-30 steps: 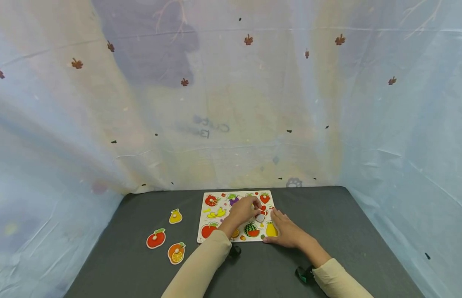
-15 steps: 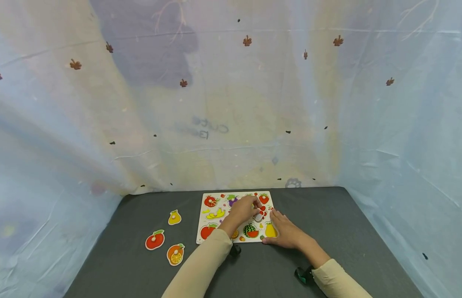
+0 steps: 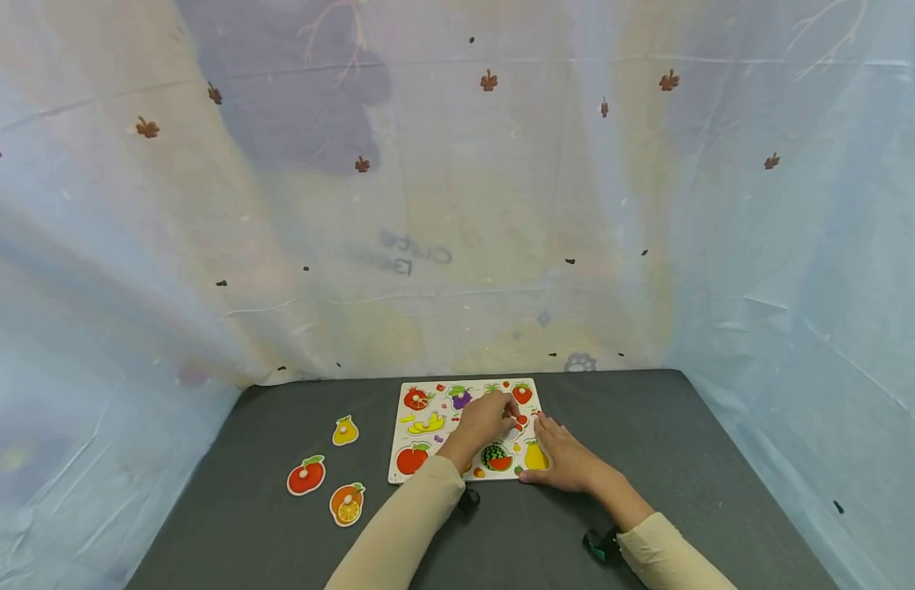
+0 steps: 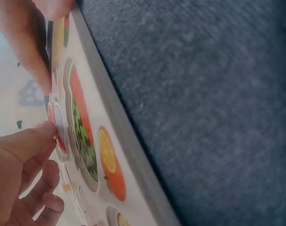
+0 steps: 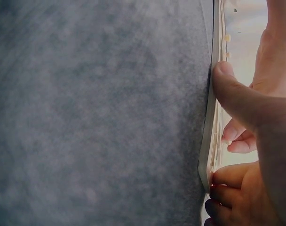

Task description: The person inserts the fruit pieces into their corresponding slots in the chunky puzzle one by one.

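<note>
In the head view, my left hand (image 3: 485, 424) is over a white fruit puzzle board (image 3: 437, 452). Its thumb and index finger pinch a small red-and-white puzzle piece (image 3: 521, 423), apparently cherries, above the watermelon picture. The left wrist view shows that piece (image 4: 58, 125) edge-on at the fingertips, close to the board; whether it lies flat in its recess cannot be told. My right hand (image 3: 568, 459) holds the board's near right corner, thumb at the front edge and fingers along the right side. My left forearm and hand cover part of the board.
Loose on the dark grey table (image 3: 265, 541), left of the board, lie a pear piece (image 3: 345, 431), an apple piece (image 3: 305, 476) and an orange piece (image 3: 347, 505), each with a knob. A pale patterned curtain (image 3: 457, 205) hangs behind and beside the table.
My left hand has shifted slightly while pinching the cherry piece, and less of the piece's pale part shows beside the fingers. The right hand and the board stay in place.
</note>
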{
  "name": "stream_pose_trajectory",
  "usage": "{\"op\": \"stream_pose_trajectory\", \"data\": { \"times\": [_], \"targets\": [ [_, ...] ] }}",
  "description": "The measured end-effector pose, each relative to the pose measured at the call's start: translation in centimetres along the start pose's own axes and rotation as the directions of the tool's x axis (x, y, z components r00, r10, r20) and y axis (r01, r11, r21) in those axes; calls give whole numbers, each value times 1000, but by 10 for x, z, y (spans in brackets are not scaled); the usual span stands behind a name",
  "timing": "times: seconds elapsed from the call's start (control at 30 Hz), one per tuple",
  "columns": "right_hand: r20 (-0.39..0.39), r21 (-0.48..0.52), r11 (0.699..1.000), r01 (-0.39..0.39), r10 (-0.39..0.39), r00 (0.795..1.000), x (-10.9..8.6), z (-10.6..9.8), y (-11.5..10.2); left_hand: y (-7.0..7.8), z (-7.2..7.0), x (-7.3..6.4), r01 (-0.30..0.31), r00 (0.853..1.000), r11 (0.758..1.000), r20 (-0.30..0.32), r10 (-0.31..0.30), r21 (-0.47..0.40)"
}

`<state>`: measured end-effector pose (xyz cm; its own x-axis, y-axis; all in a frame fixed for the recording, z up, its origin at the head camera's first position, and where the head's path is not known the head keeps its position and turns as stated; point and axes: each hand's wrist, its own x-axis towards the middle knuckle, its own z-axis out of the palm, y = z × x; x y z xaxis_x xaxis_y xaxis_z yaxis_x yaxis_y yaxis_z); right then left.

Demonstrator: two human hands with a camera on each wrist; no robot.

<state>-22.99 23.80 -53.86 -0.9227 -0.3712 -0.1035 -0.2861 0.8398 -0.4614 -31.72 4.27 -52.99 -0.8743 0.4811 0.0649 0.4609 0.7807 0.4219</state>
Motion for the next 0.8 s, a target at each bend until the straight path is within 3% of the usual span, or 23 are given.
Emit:
{"op": "stream_pose_trajectory", "data": {
  "times": [0.53,0.8],
  "targets": [
    [7,3,1000,2,-2,1000,-1,0,-3,4,-2,-4,22,1000,1000,17,-23,16],
    [5,13,1000,-5,5,1000,-1,-1,-4,-6,3,-1,15,999,1000,52,-14,-15]
  ]
}}
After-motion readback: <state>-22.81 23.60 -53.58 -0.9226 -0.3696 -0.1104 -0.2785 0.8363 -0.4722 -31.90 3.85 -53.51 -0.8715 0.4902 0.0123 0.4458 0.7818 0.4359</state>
